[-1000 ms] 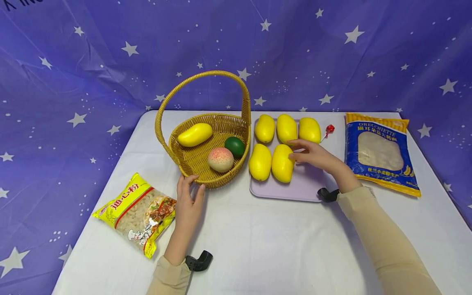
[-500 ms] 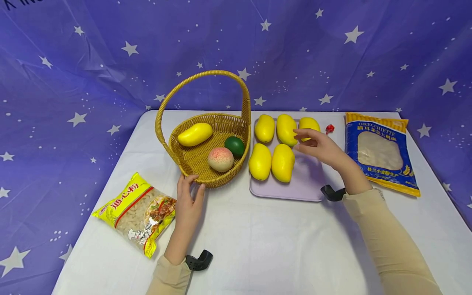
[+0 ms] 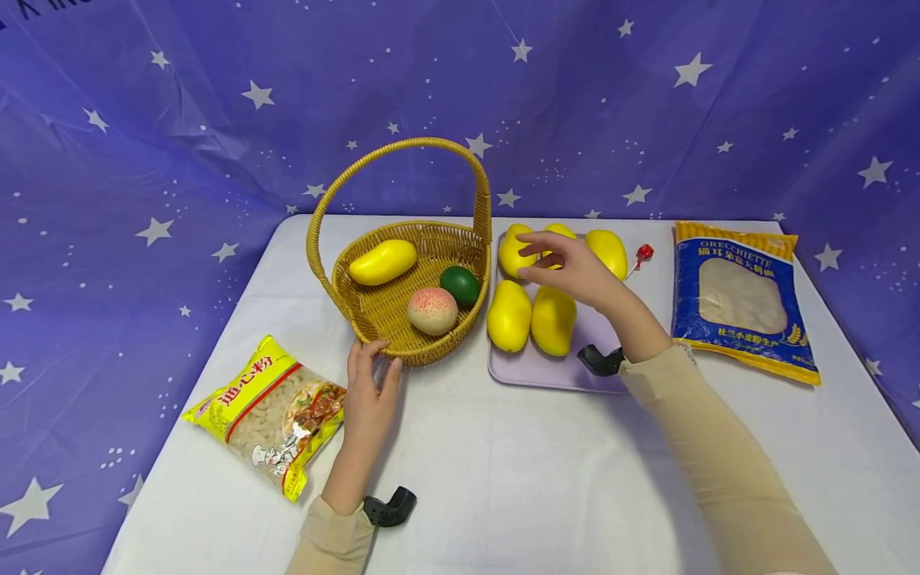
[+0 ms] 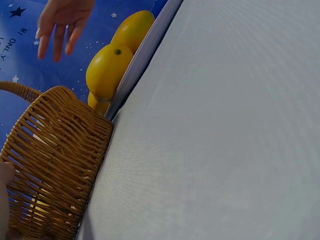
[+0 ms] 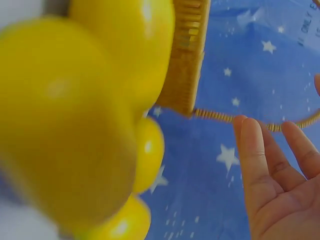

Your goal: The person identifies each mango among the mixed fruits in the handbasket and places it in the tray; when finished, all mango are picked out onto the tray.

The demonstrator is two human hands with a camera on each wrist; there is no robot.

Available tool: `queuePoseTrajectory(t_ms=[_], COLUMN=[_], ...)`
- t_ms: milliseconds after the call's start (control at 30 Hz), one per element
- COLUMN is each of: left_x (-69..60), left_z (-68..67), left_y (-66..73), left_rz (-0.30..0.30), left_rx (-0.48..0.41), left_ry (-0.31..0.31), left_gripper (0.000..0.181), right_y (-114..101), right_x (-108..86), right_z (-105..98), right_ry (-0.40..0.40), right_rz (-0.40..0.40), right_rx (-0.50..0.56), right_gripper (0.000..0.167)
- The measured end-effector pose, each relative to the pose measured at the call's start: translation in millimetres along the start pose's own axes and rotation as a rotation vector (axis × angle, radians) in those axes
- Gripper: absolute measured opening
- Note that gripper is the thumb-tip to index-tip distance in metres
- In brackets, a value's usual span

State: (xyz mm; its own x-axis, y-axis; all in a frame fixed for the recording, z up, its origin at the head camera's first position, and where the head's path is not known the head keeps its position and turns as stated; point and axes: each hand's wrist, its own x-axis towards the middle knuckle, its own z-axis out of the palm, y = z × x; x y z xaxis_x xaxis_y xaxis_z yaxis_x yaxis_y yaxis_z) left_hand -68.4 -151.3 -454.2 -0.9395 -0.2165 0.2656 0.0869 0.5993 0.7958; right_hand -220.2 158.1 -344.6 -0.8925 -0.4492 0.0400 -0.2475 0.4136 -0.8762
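Note:
In the head view my right hand (image 3: 575, 275) hovers over several yellow mangoes (image 3: 509, 316) on a lilac tray (image 3: 546, 374), partly covering the back ones. Its fingers are spread with nothing between them, as the right wrist view shows with that hand (image 5: 285, 190) in front of the basket handle (image 5: 215, 116). My left hand (image 3: 370, 415) touches the near rim of a wicker basket (image 3: 381, 315), fingers relaxed. Inside the basket lie a yellow mango (image 3: 383, 263), a pinkish peach (image 3: 433, 311) and a dark green oval fruit (image 3: 460, 285).
A yellow bag of pasta (image 3: 273, 419) lies left of my left hand. Right of the tray are a red-wrapped lollipop (image 3: 644, 253) and a blue orecchiette bag (image 3: 743, 295). A purple starry cloth (image 3: 402, 72) hangs behind the white table (image 3: 489, 479).
My right hand has drawn off the front right mango, moved back, then swung left over the back mangoes. My left hand stays at the basket rim. The fruit has not moved.

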Motion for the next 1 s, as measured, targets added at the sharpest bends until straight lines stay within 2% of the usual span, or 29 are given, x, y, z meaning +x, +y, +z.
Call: queuePoseTrajectory(t_ms=[167,433,800,1000], left_x=[0.3,0.2,0.3,0.6], left_z=[0.5,2.1,1.6,1.0], left_y=[-0.4,-3.1,-2.9,-2.1], left_rz=[0.005,0.017,0.018,0.011], left_rx=[0.003,0.006,0.006,0.004], left_ry=[0.008,0.007,0.006,0.001], left_gripper=[0.033,0.033,0.033,0.032], right_y=[-14.3,-26.0,-43.9,-56.1], right_x=[21.6,59.0,98.9,117.4], right_z=[19.5,49.4,83.0,97.2], right_ry=[-0.043,-0.086,-0.128,-0.153], right_rz=[-0.019,-0.037,-0.071,-0.042], right_rx=[0.017,-0.046,-0.210,-0.267], right_gripper=[0.057,0.057,0.063,0.065])
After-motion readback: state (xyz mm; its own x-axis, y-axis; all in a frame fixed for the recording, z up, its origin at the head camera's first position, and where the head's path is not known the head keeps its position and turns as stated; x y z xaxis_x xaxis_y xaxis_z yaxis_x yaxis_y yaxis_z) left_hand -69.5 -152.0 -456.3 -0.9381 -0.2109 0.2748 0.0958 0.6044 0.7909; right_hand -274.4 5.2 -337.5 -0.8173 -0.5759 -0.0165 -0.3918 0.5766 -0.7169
